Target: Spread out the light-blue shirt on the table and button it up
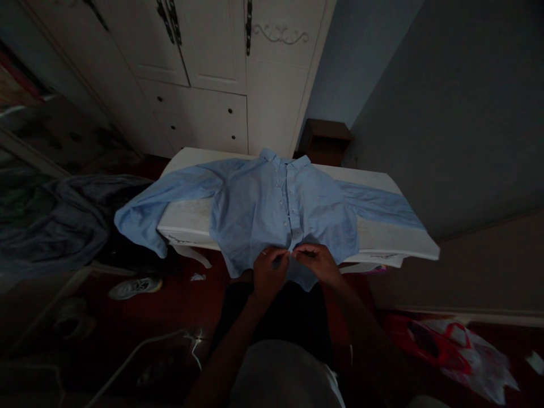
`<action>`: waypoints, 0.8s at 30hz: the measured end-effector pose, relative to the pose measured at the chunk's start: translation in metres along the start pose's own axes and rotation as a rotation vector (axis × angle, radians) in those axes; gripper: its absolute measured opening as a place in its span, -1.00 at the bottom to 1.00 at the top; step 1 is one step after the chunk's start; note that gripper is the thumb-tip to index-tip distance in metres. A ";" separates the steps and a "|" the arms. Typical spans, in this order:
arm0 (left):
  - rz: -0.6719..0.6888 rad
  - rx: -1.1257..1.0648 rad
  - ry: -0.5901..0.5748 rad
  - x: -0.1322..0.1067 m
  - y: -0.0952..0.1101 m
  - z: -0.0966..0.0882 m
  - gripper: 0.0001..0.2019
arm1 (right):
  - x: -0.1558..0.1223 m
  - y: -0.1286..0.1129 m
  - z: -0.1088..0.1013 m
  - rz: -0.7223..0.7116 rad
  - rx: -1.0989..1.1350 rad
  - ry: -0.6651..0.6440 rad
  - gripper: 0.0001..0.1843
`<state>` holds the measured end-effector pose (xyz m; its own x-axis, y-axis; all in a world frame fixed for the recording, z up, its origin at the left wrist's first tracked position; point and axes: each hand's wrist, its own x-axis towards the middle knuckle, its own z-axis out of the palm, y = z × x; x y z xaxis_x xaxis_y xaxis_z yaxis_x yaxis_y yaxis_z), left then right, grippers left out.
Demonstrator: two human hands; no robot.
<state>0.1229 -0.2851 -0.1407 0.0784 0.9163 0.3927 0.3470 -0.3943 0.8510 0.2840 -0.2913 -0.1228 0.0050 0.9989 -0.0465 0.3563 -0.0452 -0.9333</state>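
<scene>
Looking down at a light blue shirt (263,209) spread face up on a white table (187,218), collar (283,158) at the far side and hem at the near edge. It's a button-up, and the row of small buttons (283,204) runs straight down the middle. The front looks closed most of the way, though the room is pretty dim. The fabric is a bit rumpled around the chest, and the bottom hangs off the near edge of the table.

The sleeve on the person's left (170,198) stretches out sideways and droops over the table's end, with the cuff part dangling below the top. The other sleeve (378,204) lies flat along the table toward the far right corner.

Both hands are down at the hem, right at the centre strip. The left hand (268,273) and right hand (318,262) are nearly touching each other, fingers pinched narrow on the fabric. Can't tell if there's a button between the fingertips, it's too dark.

Around it: a white wardrobe (212,68) behind the table, a small brown stand (325,139) beside it, a heap of dark cloth (63,221) off to the left, a pale sneaker (135,287) on the red floor, and a red and white plastic bag (463,351) on the right.
</scene>
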 end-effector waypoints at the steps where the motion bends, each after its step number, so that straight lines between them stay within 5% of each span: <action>1: -0.045 -0.024 -0.007 0.000 0.001 0.000 -0.91 | 0.000 0.000 0.000 -0.015 -0.013 -0.006 -0.82; 10: -0.455 -0.383 -0.032 -0.009 -0.004 0.006 -0.79 | 0.000 -0.004 -0.007 -0.062 -0.030 -0.066 -0.83; 17: -0.562 -0.529 -0.055 -0.008 -0.007 0.007 -0.75 | 0.001 -0.002 -0.007 -0.017 0.044 -0.108 -0.77; 24: -0.727 -0.640 -0.207 -0.015 -0.021 0.010 -0.66 | -0.005 0.001 0.000 -0.071 -0.249 -0.018 -0.73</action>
<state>0.1237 -0.2901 -0.1682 0.2294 0.9205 -0.3164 -0.1904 0.3612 0.9128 0.2849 -0.2961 -0.1237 -0.0443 0.9990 0.0072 0.5746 0.0314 -0.8178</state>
